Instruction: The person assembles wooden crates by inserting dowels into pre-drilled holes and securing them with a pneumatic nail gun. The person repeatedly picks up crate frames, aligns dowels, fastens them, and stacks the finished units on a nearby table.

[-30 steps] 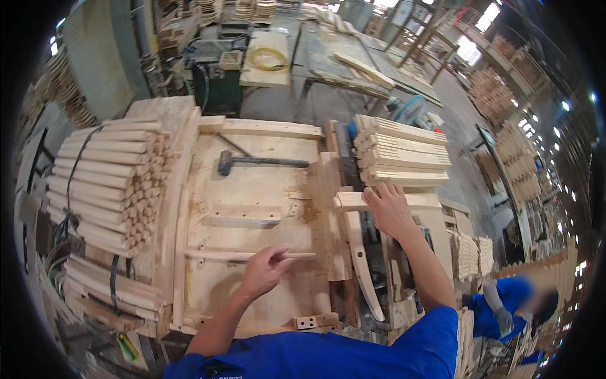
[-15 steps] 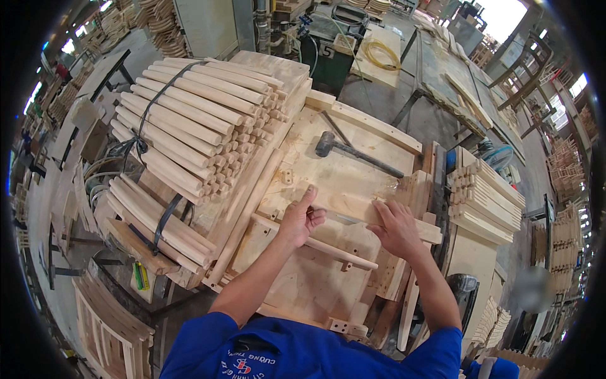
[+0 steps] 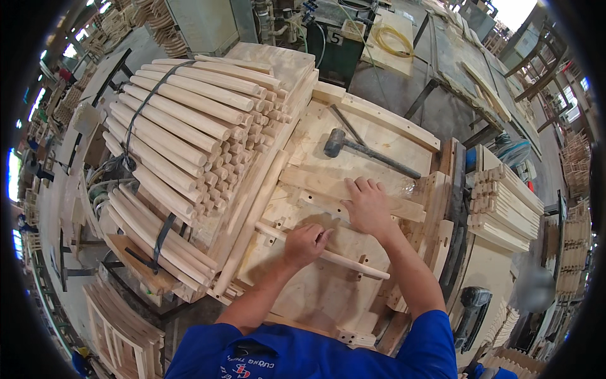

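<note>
My right hand [image 3: 367, 205] is closed over a flat wooden slat [image 3: 309, 182], fingers across its top and thumb at its near edge. The slat lies crosswise on a pale wooden board fixture [image 3: 315, 297]. Nearer to me, my left hand [image 3: 306, 246] has its fingers curled together above a round wooden rod [image 3: 356, 263]; whatever they may pinch is hidden. The rod lies between small blocks on the board. Beyond the slat rests a black-headed mallet [image 3: 334, 144], a thin dark bar [image 3: 346, 124] beside it.
A strapped bundle of round rods [image 3: 183, 120] stands at left, with a smaller strapped bundle [image 3: 161, 234] nearer. At right sit stacked wooden pieces [image 3: 505, 205] and a black power tool [image 3: 473, 316]. A coiled yellow hose [image 3: 391, 41] lies at the back.
The slat has moved farther left across the board. My right hand has shifted left and away from me along it. My left hand has come down toward the rod, its fingers now curled.
</note>
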{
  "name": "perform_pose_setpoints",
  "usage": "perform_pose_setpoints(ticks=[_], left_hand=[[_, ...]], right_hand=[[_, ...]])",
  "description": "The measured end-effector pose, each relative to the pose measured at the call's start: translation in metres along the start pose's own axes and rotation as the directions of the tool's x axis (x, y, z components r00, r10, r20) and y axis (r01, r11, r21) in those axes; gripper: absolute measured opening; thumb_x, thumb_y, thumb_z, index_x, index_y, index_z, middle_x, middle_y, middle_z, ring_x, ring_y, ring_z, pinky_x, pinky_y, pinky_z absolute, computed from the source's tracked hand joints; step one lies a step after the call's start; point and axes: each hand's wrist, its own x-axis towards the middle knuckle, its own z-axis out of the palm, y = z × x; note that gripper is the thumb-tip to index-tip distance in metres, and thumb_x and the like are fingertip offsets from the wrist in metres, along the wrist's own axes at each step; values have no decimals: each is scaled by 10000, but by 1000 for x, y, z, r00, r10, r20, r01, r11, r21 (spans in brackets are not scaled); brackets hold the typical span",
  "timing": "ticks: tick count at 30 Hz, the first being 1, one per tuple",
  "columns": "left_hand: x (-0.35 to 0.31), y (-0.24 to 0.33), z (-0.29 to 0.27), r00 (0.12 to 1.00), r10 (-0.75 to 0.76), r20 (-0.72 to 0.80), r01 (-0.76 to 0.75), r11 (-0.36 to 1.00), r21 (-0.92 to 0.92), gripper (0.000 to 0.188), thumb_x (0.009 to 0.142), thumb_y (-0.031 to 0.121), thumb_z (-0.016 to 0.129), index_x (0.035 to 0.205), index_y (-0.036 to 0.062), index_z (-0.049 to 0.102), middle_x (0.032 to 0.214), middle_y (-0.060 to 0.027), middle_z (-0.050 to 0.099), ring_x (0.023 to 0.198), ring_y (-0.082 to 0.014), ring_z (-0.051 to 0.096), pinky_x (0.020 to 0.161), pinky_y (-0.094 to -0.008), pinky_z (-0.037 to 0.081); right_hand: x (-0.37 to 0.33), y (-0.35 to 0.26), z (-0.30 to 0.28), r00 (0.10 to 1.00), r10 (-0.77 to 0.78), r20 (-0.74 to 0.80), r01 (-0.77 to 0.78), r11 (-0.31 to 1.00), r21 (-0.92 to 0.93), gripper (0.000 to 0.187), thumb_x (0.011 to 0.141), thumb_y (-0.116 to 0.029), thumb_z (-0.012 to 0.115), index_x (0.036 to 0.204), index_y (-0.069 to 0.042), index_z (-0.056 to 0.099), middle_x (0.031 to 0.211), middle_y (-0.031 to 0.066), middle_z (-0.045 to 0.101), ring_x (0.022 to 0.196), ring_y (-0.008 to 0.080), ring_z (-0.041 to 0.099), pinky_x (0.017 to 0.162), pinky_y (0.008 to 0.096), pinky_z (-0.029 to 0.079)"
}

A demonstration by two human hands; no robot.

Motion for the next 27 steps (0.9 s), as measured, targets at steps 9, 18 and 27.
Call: perform_pose_setpoints(ticks=[9, 18, 27], left_hand=[[-2, 2, -2, 994, -82, 69, 81, 996, 24, 227, 973, 256, 775, 817, 112, 693, 759, -78, 695, 720, -316, 694, 653, -453, 539], [3, -3, 1, 991, -37, 128, 33, 999, 28, 209, 986, 221, 745, 838, 85, 689, 798, -141, 692, 753, -384, 685, 671, -491, 541], [-9, 9, 15, 986, 29, 167, -20, 998, -55, 218, 936, 281, 806, 900, 88, 712, 826, -87, 704, 786, -337, 675, 715, -467, 526]], right_hand=[[-12, 4, 55, 983, 139, -122, -101, 955, 278, 447, 923, -321, 773, 1282, -69, 690, 1103, 143, 682, 1058, 370, 639, 911, 499, 474], [-45, -29, 51, 906, 225, -358, -253, 967, -31, 554, 978, -293, 715, 1479, -78, 612, 1331, 194, 672, 1296, 406, 594, 1136, 544, 421], [-333, -87, -57, 422, 844, -331, -902, 428, -59, 545, 959, -163, 724, 1442, 19, 549, 1182, 224, 635, 1098, 456, 632, 923, 553, 524]])
